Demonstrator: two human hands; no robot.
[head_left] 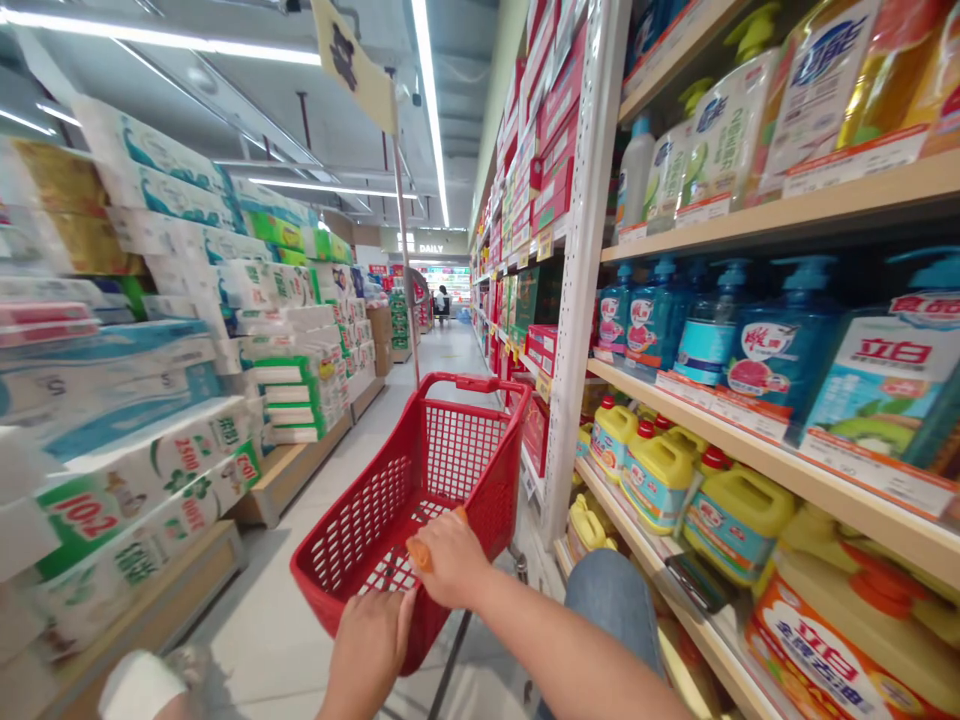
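Observation:
A red plastic shopping cart [345, 530] with lattice walls stands in front of me, its basket showing nothing inside. My left hand [371, 635] is closed over the near rim of the cart, thumb toward the right. Just beyond and to the right, my right hand [448, 560] is wrapped round an orange object [420, 553] at the cart's near side, likely its handle. The orange shows on both sides of the fist. The two hands are close together, and the fingertips are mostly hidden.
Shelves [750, 205] of bottled detergents line the right side, close to the cart. Stacked tissue packs [150, 480] stand on low platforms at left. A pole with a flag [356, 70] rises beyond the cart. A person [442, 300] is far down the aisle [446, 350].

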